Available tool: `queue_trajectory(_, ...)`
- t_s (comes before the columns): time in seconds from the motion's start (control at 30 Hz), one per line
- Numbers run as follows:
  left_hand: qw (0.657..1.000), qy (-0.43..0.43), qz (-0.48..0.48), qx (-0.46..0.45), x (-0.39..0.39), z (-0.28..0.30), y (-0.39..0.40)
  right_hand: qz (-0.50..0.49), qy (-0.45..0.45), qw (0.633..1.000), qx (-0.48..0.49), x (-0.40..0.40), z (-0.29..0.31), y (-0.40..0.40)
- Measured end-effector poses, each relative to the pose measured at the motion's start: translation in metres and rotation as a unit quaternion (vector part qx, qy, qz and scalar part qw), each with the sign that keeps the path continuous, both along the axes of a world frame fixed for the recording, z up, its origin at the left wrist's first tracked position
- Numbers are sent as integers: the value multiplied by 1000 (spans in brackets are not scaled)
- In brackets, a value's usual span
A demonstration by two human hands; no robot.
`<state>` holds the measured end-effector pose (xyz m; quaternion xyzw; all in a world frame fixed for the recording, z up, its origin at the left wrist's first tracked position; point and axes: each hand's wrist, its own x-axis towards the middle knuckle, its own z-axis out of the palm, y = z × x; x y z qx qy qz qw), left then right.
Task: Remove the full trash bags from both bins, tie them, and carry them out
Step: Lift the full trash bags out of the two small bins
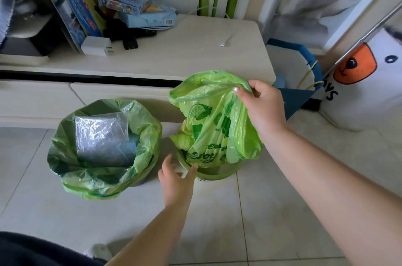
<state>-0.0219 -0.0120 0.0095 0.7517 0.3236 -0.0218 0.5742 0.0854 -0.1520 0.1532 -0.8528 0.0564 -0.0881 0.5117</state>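
Observation:
Two bins stand on the tiled floor by a low cabinet. The left bin's green bag is folded over its rim, with clear crumpled plastic inside. My right hand pinches the gathered top of the right green printed bag, which is lifted partly out of the green right bin. My left hand is open, fingers spread, at the near-left rim of that bin, touching or almost touching it.
A cream low cabinet behind the bins holds boxes, a white charger and a cable. A blue-edged paper bag and a white bag with an orange print stand to the right.

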Motion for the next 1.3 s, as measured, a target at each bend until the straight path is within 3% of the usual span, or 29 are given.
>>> queue_trajectory(0.13,955,-192,-158,159,4,67,19,33,-26,999,-16,-6,28,6)
queue_trajectory(0.3,877,-358,-191,257,36,167,44,62,-80,994,-35,-20,69,14)
queue_trajectory(0.43,832,-397,-224,315,49,225,57,81,-121,989,-13,-34,106,14)
queue_trajectory(0.57,806,-378,-270,368,41,266,63,108,-148,983,0,-53,141,11)
queue_trajectory(0.7,804,-341,-308,378,26,300,65,138,-175,975,-9,-75,173,11)
queue_trajectory(1.03,798,-385,-332,324,-41,340,74,185,-197,963,18,-135,198,12)
queue_trajectory(1.17,816,-378,-342,273,-64,332,78,202,-166,965,13,-152,185,7)
queue_trajectory(1.3,847,-295,-383,221,-93,292,82,219,-93,971,9,-181,134,4)
